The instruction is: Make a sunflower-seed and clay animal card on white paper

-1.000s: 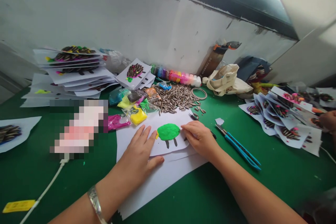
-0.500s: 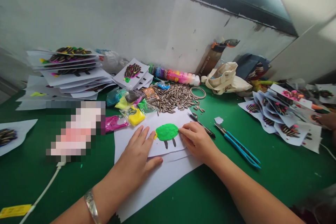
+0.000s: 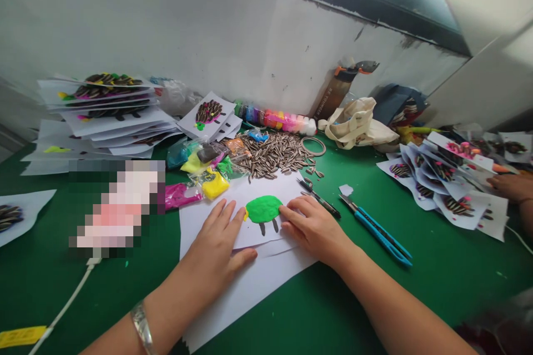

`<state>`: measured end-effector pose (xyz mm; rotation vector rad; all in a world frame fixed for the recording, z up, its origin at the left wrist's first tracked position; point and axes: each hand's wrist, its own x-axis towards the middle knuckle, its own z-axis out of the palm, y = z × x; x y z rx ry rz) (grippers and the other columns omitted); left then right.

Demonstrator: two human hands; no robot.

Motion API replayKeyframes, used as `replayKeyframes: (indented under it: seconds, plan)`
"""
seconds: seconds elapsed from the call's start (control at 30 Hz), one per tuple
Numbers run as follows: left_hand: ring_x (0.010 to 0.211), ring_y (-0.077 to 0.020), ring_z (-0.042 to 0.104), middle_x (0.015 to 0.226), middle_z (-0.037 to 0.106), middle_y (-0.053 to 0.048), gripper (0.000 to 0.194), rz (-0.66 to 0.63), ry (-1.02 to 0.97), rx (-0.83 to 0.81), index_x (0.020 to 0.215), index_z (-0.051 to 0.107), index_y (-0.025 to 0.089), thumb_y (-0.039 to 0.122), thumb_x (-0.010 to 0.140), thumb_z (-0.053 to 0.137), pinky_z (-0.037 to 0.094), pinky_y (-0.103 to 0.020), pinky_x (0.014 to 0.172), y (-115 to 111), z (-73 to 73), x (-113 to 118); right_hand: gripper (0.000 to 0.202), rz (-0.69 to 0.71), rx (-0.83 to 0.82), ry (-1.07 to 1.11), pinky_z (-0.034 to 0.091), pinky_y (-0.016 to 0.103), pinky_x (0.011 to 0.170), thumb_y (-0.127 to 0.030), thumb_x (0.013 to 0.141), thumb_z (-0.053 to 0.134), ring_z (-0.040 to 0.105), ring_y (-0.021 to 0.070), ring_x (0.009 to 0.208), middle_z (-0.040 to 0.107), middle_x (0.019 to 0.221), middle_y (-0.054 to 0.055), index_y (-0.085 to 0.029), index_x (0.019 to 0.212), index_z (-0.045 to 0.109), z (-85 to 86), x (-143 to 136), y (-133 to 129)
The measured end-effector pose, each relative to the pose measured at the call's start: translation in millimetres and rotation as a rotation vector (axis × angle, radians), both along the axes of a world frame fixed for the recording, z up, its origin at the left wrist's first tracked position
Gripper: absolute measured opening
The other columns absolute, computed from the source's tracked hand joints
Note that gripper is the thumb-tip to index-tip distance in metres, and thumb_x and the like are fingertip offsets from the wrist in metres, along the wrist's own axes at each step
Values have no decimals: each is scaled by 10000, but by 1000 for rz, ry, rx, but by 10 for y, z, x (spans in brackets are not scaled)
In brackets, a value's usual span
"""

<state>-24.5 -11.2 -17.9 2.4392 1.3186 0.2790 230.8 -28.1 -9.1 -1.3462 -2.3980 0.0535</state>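
A flattened green clay oval (image 3: 264,209) with a small yellow piece at its left end and two dark legs below lies on white paper (image 3: 250,283). My left hand (image 3: 220,238) rests flat on the paper, fingers spread, its index fingertip beside the yellow piece. At the oval's right edge, my right hand (image 3: 312,227) touches the clay with its index fingertip; its fingers are apart and nothing shows in them. Packets of coloured clay, one of them yellow (image 3: 215,184), and a heap of striped seeds (image 3: 277,154) lie just behind the paper.
Black scissors (image 3: 322,199) and a blue-handled tool (image 3: 381,236) lie to the right. Stacked papers with seed figures (image 3: 112,122) stand at the left, more (image 3: 441,183) at the right, where another person's hand (image 3: 510,186) shows. A bottle (image 3: 333,94) and cloth bag (image 3: 360,125) are behind.
My right hand's index finger has shifted slightly left onto the green clay's edge, and the fingers have opened from a pinch. The other person's hand has moved left toward the papers.
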Motion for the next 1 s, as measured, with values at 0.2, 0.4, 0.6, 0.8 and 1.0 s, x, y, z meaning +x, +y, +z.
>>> replayKeyframes:
  seconds: [0.2, 0.4, 0.6, 0.8, 1.0]
  plan:
    - [1436, -370, 238, 1524, 379, -159, 683, -9, 12, 10, 1417, 453, 137, 471, 844, 619, 339, -528, 1121, 4, -15, -6, 217, -50, 10, 75, 481, 428, 897, -227, 956, 496, 563, 235, 951, 640, 971, 108, -179, 1134, 609, -28, 35, 10]
    - [1438, -360, 238, 1523, 383, -156, 685, 6, 4, 8, 1418, 451, 133, 464, 843, 620, 330, -519, 1130, 2, -5, 10, 241, -34, 20, -3, 477, 458, 917, -255, 951, 500, 555, 244, 955, 634, 982, 107, -198, 1156, 613, -14, 16, 10]
    - [1435, -364, 241, 1525, 373, -165, 693, -11, 25, -2, 1419, 447, 111, 453, 842, 621, 333, -525, 1125, 7, 2, 9, 192, -54, 13, 46, 481, 421, 900, -241, 963, 488, 564, 231, 941, 639, 948, 102, -185, 1086, 624, -37, 29, 15]
    - [1436, -346, 254, 1524, 388, -137, 670, -1, -30, 43, 1422, 443, 162, 463, 848, 612, 341, -505, 1126, -4, -83, -13, 246, -35, 10, 23, 467, 459, 933, -266, 953, 514, 555, 251, 994, 642, 1023, 117, -184, 1168, 601, -49, 39, 12]
    - [1430, -361, 264, 1522, 385, -157, 693, -6, 5, 21, 1418, 445, 127, 475, 843, 610, 354, -514, 1114, 3, -27, -4, 274, -57, -13, 108, 481, 443, 914, -277, 961, 506, 558, 247, 999, 642, 1040, 116, -188, 1209, 579, -28, 57, 9]
